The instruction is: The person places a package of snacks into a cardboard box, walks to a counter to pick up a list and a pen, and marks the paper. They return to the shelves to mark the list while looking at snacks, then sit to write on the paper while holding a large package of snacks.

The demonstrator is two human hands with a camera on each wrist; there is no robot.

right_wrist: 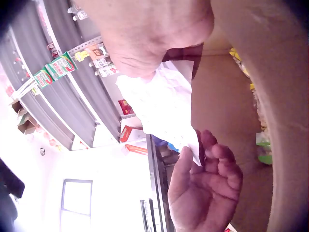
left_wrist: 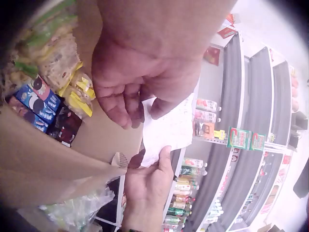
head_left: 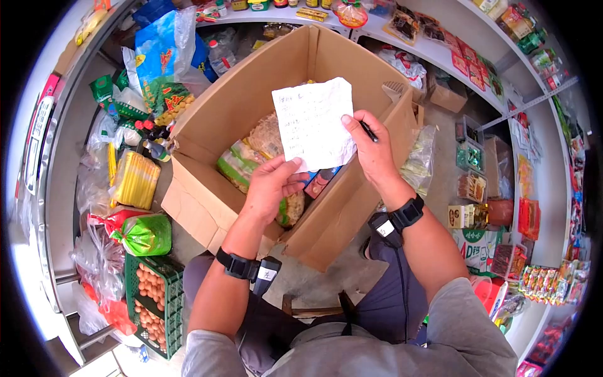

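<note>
A creased white sheet of paper (head_left: 314, 125) with handwritten lines is held up over a large open cardboard box (head_left: 213, 119). My left hand (head_left: 271, 188) pinches its lower left corner between thumb and fingers. At the right edge, my right hand (head_left: 372, 147) grips the sheet with the thumb on its face, and a black pen (head_left: 369, 131) sticks out from the same hand. Both wrist views show the paper (left_wrist: 166, 125) spanning the two hands. Packaged foods (head_left: 242, 164) lie in the box below, among them blue boxes (left_wrist: 41, 104) and a yellow packet (left_wrist: 79, 96).
A green crate of eggs (head_left: 151, 301) stands at the left, near a green bag (head_left: 146, 235) and a yellow bundle (head_left: 136, 180). Shelves (head_left: 546, 125) with packaged goods curve round the right side. Clear plastic bags (head_left: 419, 160) lie right of the box.
</note>
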